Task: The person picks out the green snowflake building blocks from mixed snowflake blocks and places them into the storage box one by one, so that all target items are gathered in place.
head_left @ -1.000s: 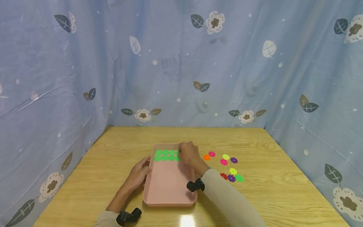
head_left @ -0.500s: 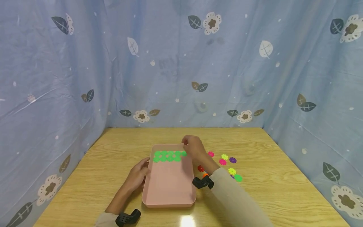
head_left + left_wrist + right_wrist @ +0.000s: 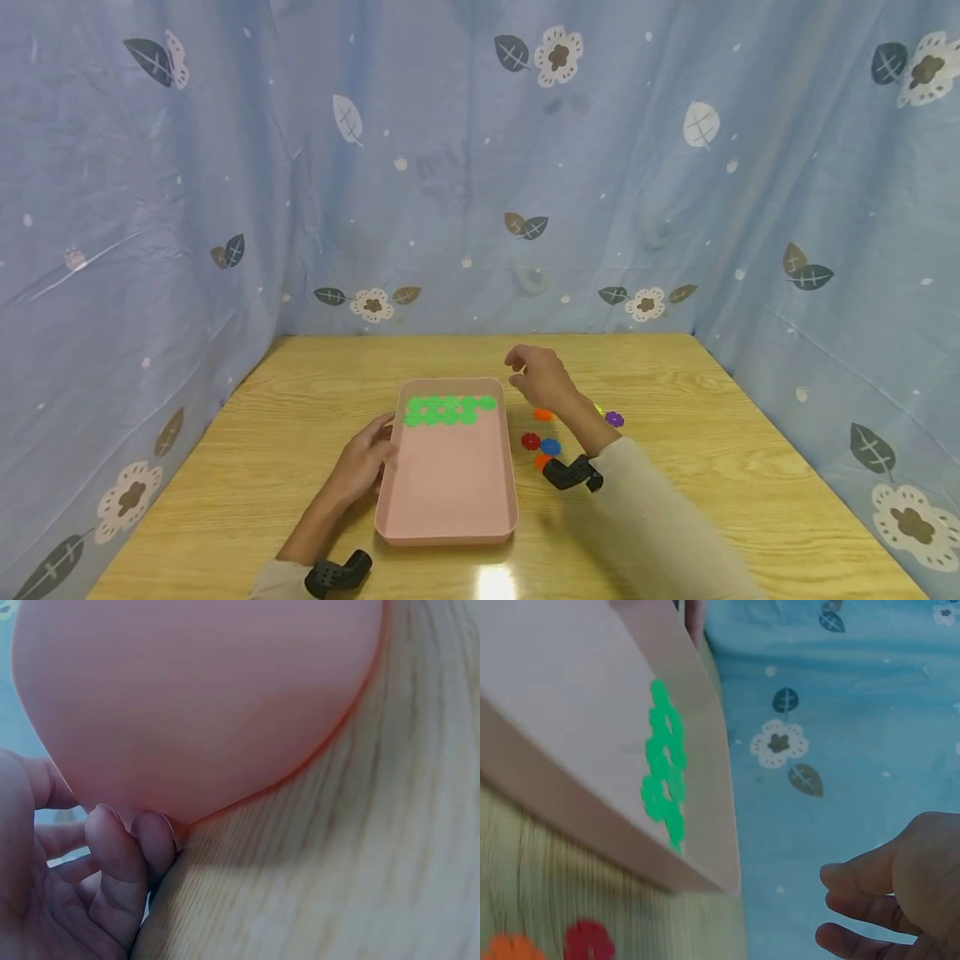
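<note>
A pink tray (image 3: 446, 483) lies on the table with several green flower-shaped plastic discs (image 3: 450, 408) in two rows at its far end. The far row reaches further right than the near one. My left hand (image 3: 362, 461) holds the tray's left wall; in the left wrist view its curled fingers (image 3: 120, 855) press against the tray's outer side (image 3: 202, 727). Beyond the tray's far right corner, my right hand (image 3: 546, 379) is raised over the table. Its fingers are loosely bent, and the right wrist view shows nothing between the fingertips (image 3: 836, 877).
Right of the tray lie loose flower discs: red (image 3: 531, 442), blue (image 3: 551, 447), orange (image 3: 543, 414) and purple (image 3: 615, 419). My right forearm hides part of that area. A blue patterned curtain (image 3: 480, 167) encloses the wooden table (image 3: 712, 433) at the back and sides.
My right hand has left the green disc at the right end of the far row and moved right, out of the tray. The left hand stays on the tray wall.
</note>
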`<control>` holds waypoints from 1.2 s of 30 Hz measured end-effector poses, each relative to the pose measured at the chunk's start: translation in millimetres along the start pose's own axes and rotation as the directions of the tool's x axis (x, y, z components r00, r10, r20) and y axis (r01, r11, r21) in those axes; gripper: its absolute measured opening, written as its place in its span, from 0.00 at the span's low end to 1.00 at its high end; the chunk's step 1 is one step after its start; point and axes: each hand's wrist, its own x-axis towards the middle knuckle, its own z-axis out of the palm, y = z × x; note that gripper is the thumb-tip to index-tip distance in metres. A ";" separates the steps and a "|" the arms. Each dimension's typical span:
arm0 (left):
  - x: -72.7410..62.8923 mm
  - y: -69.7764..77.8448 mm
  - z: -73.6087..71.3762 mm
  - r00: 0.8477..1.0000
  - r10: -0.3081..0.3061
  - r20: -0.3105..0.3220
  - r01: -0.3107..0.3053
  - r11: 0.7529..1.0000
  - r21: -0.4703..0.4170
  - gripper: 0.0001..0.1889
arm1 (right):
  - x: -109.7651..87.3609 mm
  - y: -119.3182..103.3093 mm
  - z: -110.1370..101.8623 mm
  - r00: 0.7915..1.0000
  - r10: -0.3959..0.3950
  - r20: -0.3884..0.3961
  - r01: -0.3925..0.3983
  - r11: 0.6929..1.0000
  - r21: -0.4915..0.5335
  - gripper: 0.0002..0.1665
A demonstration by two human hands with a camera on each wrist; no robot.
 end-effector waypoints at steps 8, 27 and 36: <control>0.1 -0.2 0.7 1.000 -0.002 -0.005 0.002 1.000 0.010 0.32 | -17.7 18.1 -26.5 0.999 0.018 0.032 -0.017 1.000 -0.019 0.14; -0.3 -0.5 -1.2 0.999 0.017 0.045 -0.016 1.000 -0.025 0.32 | -55.1 55.3 -54.3 0.994 0.052 0.095 -0.045 0.996 -0.071 0.15; -0.9 -1.5 -0.9 0.999 0.018 0.049 -0.016 0.999 -0.028 0.32 | -78.0 75.0 -60.8 0.985 0.082 0.149 -0.077 0.996 -0.040 0.15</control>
